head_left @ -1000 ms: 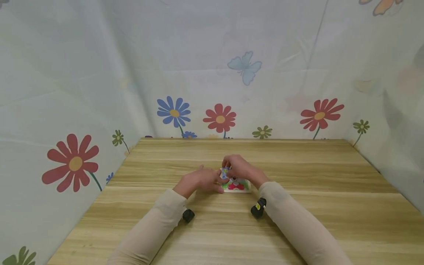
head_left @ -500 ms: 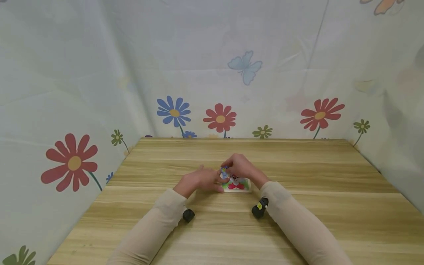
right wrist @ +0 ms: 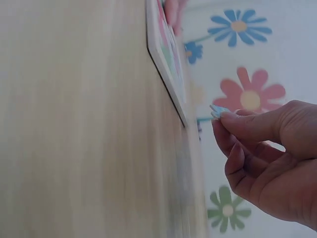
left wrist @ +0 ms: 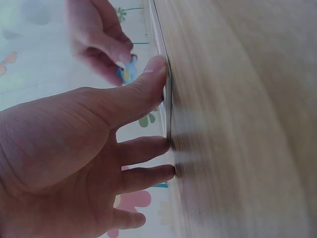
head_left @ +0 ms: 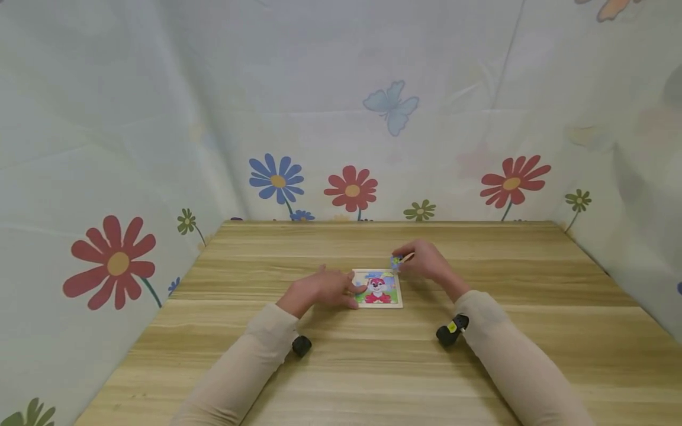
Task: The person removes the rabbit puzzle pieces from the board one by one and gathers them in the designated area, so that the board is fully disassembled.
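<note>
A small square jigsaw puzzle (head_left: 379,297) in a pale frame lies flat on the table. It shows a red-and-white cartoon animal against green and blue. My left hand (head_left: 333,288) rests at its left side, fingers extended, one reaching over the picture; in the left wrist view the thumb (left wrist: 148,79) presses on the frame. Just beyond the far right corner, my right hand (head_left: 426,260) pinches a blue puzzle piece (head_left: 396,262) with a yellow mark between thumb and fingertips. The right wrist view has this piece (right wrist: 218,111) edge-on, raised above the table.
The wood-grain table (head_left: 341,367) stretches around the puzzle on all sides. Behind and beside it hangs a pale cloth (head_left: 319,89) printed with flowers and butterflies. Black wrist devices sit below both hands, the left one (head_left: 301,346) nearer the middle.
My right hand has moved right, from over the puzzle's far left part to beyond its far right corner, with the piece between its fingers. More of the picture shows. The left hand stays put.
</note>
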A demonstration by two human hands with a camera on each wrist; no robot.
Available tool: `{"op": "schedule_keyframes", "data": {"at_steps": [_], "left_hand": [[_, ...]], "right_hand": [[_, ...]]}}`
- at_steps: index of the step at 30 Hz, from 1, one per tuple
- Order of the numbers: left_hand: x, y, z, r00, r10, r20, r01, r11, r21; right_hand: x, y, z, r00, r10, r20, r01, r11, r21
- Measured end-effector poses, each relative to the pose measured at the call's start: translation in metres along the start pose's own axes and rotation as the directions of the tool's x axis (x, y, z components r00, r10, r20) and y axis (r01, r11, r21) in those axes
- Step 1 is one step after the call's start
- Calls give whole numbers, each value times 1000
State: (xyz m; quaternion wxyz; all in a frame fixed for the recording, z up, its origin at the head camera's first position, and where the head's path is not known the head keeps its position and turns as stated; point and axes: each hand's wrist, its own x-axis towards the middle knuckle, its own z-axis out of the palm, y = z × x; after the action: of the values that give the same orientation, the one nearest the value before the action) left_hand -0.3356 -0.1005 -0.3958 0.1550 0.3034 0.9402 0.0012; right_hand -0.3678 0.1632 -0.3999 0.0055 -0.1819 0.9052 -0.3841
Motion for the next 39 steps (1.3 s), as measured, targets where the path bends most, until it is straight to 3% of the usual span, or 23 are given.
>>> {"op": "schedule_keyframes", "data": {"at_steps": [8,15,39], "left_hand": [[-1,1,1,1000,-15,-11,15,999,-36],[-2,-1,3,1000,-20,-17,19,999,-50],[-3,2,-2,1000,-14,-15,14,1000,-25]], "right_hand": [[-9,25,-23,998,65,-25,-65,998,-14],[-9,35,-22,994,106,20,-106,994,3],[-2,28,-21,978,165,128,-150,982,-118]]}}
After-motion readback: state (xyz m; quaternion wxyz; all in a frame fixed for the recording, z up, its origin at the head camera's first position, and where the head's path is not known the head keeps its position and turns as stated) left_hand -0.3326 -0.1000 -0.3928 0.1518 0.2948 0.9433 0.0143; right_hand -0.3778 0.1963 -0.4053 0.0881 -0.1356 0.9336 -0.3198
